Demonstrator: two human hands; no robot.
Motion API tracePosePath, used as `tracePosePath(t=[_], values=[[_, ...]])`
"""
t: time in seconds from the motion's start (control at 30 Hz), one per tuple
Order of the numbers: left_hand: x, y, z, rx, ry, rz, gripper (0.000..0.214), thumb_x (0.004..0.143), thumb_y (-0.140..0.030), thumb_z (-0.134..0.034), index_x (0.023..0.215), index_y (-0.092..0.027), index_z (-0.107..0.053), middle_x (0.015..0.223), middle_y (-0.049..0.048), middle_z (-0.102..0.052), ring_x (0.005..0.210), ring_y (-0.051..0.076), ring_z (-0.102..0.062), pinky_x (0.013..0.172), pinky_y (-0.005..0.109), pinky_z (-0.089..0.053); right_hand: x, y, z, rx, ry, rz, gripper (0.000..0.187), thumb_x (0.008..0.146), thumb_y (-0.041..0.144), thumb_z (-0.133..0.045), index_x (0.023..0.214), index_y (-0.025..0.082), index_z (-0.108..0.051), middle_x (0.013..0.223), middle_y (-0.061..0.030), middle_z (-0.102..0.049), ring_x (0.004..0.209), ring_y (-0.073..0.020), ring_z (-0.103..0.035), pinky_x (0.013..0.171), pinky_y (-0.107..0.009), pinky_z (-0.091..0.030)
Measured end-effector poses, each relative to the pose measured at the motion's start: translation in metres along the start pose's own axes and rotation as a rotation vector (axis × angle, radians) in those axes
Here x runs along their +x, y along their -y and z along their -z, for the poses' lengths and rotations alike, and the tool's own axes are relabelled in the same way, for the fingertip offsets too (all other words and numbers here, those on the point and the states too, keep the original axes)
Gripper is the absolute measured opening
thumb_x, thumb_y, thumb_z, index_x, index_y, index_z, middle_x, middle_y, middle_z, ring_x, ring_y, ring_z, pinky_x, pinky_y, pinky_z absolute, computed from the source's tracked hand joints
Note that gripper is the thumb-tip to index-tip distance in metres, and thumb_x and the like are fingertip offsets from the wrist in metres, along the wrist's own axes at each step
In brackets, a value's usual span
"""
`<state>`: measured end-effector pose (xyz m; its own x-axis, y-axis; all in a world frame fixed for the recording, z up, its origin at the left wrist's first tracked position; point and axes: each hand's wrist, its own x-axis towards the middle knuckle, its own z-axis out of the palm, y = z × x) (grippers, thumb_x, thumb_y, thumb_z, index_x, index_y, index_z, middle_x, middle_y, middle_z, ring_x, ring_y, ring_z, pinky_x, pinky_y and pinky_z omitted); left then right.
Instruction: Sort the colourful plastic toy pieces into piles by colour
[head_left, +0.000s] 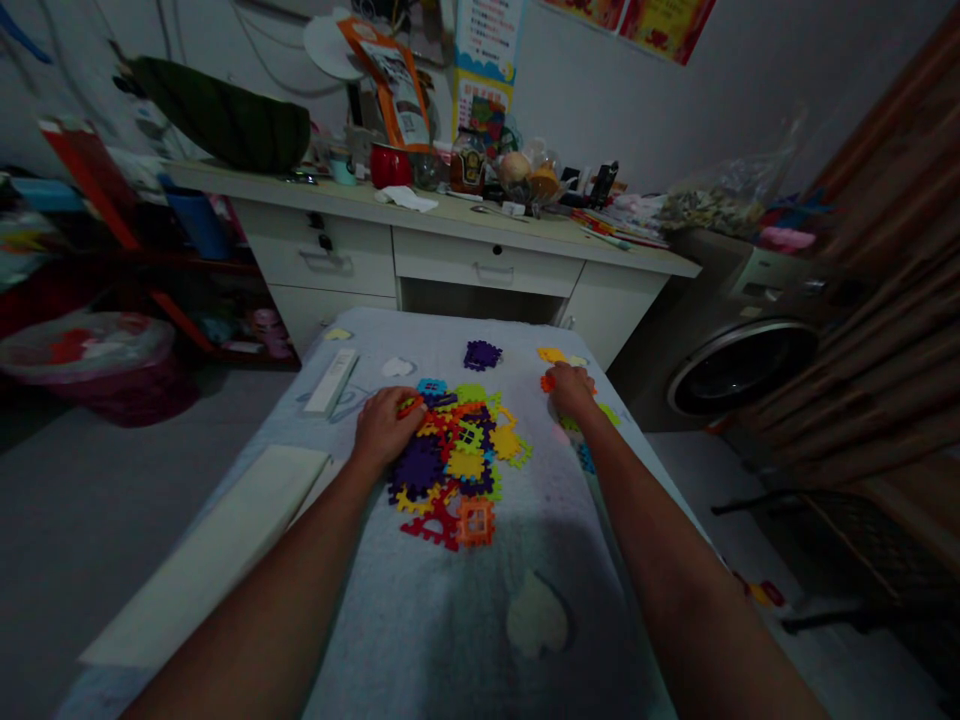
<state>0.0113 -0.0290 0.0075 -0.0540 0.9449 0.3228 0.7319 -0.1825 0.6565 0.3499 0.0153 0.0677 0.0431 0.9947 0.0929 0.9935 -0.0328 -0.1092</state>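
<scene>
A pile of interlocking plastic tiles (465,465) in purple, yellow, red, green and orange lies loose on the cloth-covered table. My left hand (384,428) is at the pile's left edge, fingers closed around an orange interlocking tile (409,406). Off to the right, my right hand (572,390) rests over a smaller group of tiles, its fingers curled on an orange interlocking tile (547,384) that shows partly. Beyond it lies a yellow tile (551,354); green and blue ones peek out beneath my right wrist. Purple tiles (481,354) sit in a separate stack between the hands, farther back.
A white box (331,383) and a long white board (217,555) lie along the table's left side. Behind stands a cluttered white desk (480,262) with drawers. A washing machine (720,330) is at the right, a pink lined bin (97,375) at the left.
</scene>
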Motion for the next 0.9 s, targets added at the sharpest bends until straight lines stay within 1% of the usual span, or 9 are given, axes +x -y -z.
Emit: tracePosePath(t=[0.07,0.2,0.27,0.33,0.47,0.57,0.7,0.77,0.9], values=[[0.0,0.0,0.0,-0.004,0.005,-0.006,0.034,0.081,-0.046,-0.054,0.103,-0.023,-0.066,0.111,0.0067,-0.066,0.108,0.027,-0.058,0.096,0.04,-0.044,-0.01,0.009,0.005,0.043,-0.01,0.056,0.036,0.083,0.009,-0.055,0.115,0.021,-0.067,0.133,-0.0144,-0.056,0.119,-0.0337,-0.05,0.096,-0.045,-0.04],[0.0,-0.001,0.0,-0.001,0.0,0.0,0.034,0.08,-0.045,-0.055,0.104,-0.023,-0.066,0.112,0.006,-0.066,0.109,0.027,-0.058,0.097,0.041,-0.044,-0.041,0.033,0.013,0.175,0.112,0.322,0.019,0.084,0.021,-0.063,0.103,0.016,-0.066,0.106,-0.0095,-0.063,0.099,-0.0202,-0.057,0.088,-0.031,-0.042],[0.0,-0.001,0.0,0.002,-0.002,0.008,0.033,0.08,-0.044,-0.055,0.104,-0.023,-0.066,0.112,0.0058,-0.066,0.109,0.027,-0.057,0.097,0.041,-0.044,-0.06,0.045,0.012,0.205,0.17,0.407,0.021,0.082,0.027,-0.067,0.098,0.015,-0.063,0.1,-0.0078,-0.061,0.09,-0.0179,-0.056,0.082,-0.028,-0.042],[0.0,-0.002,0.0,0.006,-0.001,0.012,0.033,0.08,-0.044,-0.055,0.104,-0.024,-0.066,0.112,0.0057,-0.066,0.109,0.026,-0.057,0.097,0.041,-0.044,-0.077,0.053,0.007,0.206,0.177,0.427,0.03,0.077,0.034,-0.072,0.098,0.015,-0.061,0.098,-0.0075,-0.059,0.087,-0.0181,-0.053,0.078,-0.028,-0.041],[0.0,-0.001,0.0,0.005,0.004,0.002,0.033,0.08,-0.044,-0.054,0.104,-0.023,-0.066,0.111,0.006,-0.066,0.108,0.027,-0.058,0.097,0.041,-0.044,-0.097,0.062,-0.006,0.201,0.131,0.404,0.042,0.072,0.04,-0.075,0.103,0.016,-0.059,0.1,-0.0073,-0.057,0.087,-0.0193,-0.052,0.078,-0.029,-0.04],[0.001,0.0,-0.001,0.002,0.001,0.0,0.034,0.081,-0.045,-0.054,0.104,-0.023,-0.066,0.112,0.006,-0.066,0.108,0.026,-0.058,0.097,0.041,-0.044,-0.099,0.063,-0.009,0.23,0.096,0.363,0.032,0.075,0.031,-0.07,0.101,0.016,-0.059,0.099,-0.0074,-0.059,0.087,-0.0185,-0.052,0.078,-0.028,-0.039],[0.001,0.001,-0.001,-0.004,0.0,0.002,0.035,0.08,-0.045,-0.054,0.104,-0.023,-0.066,0.112,0.0062,-0.066,0.108,0.026,-0.058,0.097,0.041,-0.044,-0.094,0.058,-0.003,0.307,0.102,0.315,0.011,0.083,0.02,-0.057,0.092,0.016,-0.062,0.087,-0.0048,-0.063,0.078,-0.016,-0.054,0.072,-0.026,-0.037],[0.001,0.0,-0.001,-0.005,0.001,-0.003,0.034,0.08,-0.045,-0.054,0.103,-0.023,-0.066,0.111,0.0061,-0.066,0.108,0.026,-0.058,0.097,0.042,-0.044,-0.09,0.052,-0.003,0.385,0.064,0.26,0.016,0.085,0.018,-0.052,0.097,0.017,-0.063,0.083,-0.0032,-0.063,0.075,-0.0153,-0.055,0.071,-0.026,-0.037],[0.0,0.0,0.0,-0.002,0.002,-0.009,0.035,0.08,-0.045,-0.054,0.103,-0.022,-0.066,0.11,0.0067,-0.066,0.107,0.027,-0.058,0.096,0.042,-0.045,-0.082,0.039,-0.013,0.527,-0.034,0.103,0.036,0.084,0.017,-0.053,0.119,0.016,-0.056,0.081,-0.0007,-0.063,0.071,-0.0154,-0.056,0.07,-0.026,-0.041]])
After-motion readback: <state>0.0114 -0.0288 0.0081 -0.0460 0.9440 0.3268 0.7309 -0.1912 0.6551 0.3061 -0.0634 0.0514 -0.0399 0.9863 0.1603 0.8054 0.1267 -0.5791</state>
